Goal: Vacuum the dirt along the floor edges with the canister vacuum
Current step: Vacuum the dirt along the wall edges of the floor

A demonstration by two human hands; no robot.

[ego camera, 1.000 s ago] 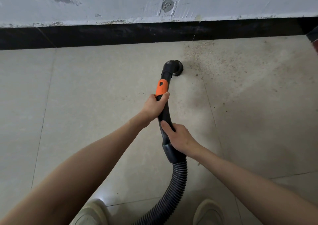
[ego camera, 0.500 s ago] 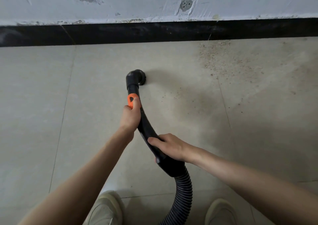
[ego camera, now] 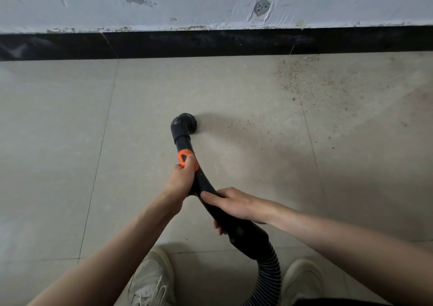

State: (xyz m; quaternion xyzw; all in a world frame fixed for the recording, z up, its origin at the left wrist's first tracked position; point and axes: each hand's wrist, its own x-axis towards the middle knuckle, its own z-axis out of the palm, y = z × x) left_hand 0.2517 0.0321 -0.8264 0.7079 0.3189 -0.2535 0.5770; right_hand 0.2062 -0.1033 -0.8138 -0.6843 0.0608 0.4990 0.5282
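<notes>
1. Because the nozzle (ego camera: 186, 123) needs steering, the left hand (ego camera: 181, 180) wraps the black wand (ego camera: 203, 184) below its orange collar (ego camera: 184, 157), mid-frame.
2. The right hand (ego camera: 236, 204) grips lower, probably steadying.
3. Dirt (ego camera: 302, 81) lies upper right.

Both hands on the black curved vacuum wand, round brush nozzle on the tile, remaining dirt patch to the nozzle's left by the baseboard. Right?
Wrong side. The head view shows the dirt patch right of the round brush nozzle, by the black baseboard. Left hand and right hand do grip the black curved vacuum wand.
</notes>
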